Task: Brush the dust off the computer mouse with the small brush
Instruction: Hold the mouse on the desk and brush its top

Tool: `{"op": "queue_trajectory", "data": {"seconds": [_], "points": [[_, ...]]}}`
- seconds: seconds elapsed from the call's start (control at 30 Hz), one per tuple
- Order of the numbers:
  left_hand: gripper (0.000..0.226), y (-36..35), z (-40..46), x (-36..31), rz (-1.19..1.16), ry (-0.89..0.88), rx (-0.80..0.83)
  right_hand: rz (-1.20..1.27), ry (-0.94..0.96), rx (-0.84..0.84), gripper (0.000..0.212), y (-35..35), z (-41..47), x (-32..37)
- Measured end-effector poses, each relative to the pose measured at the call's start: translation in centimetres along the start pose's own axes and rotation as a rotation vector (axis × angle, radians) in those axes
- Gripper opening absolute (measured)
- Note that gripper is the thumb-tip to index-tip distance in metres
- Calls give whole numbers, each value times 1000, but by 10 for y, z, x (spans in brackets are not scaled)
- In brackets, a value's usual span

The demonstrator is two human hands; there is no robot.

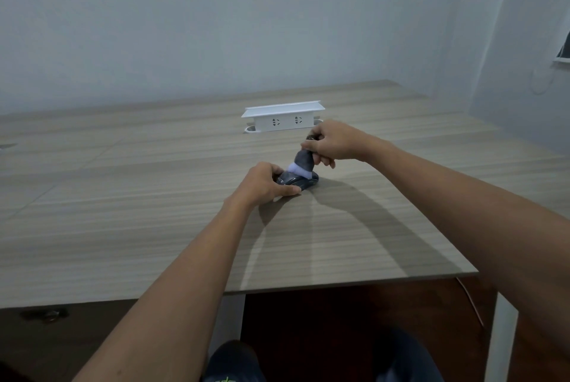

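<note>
A dark computer mouse lies on the wooden table in the middle of the view. My left hand grips its near left side and holds it down. My right hand is closed around the dark handle of a small brush. The brush points downward, with grey bristles that turn white at the tips. Those white tips rest on the top of the mouse. Most of the handle is hidden inside my fingers.
A white pop-up power socket box stands on the table just behind my hands. The table's near edge runs across below my forearms, with the right corner close by. A wall stands behind the table.
</note>
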State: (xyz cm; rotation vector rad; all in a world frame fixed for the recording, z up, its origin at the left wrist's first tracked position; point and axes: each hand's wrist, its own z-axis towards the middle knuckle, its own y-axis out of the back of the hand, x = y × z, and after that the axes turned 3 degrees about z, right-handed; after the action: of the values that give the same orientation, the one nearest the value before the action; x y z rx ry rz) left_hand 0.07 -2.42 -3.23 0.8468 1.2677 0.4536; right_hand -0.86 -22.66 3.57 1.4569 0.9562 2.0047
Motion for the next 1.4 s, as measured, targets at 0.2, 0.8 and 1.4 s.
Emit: {"op": "queue_trajectory", "data": {"seconds": [0.2,0.8,1.4], "points": [[46,-3,-1,-1,-11,2,-24,-161,-49,-31,33,1,0,-11],[48,-5,-1,-1,-25,16,-36,-196,-131,-21,22,-3,-6,-14],[37,4,-7,0,-129,21,36,-89,-93,-54,25,0,-15,-17]]}}
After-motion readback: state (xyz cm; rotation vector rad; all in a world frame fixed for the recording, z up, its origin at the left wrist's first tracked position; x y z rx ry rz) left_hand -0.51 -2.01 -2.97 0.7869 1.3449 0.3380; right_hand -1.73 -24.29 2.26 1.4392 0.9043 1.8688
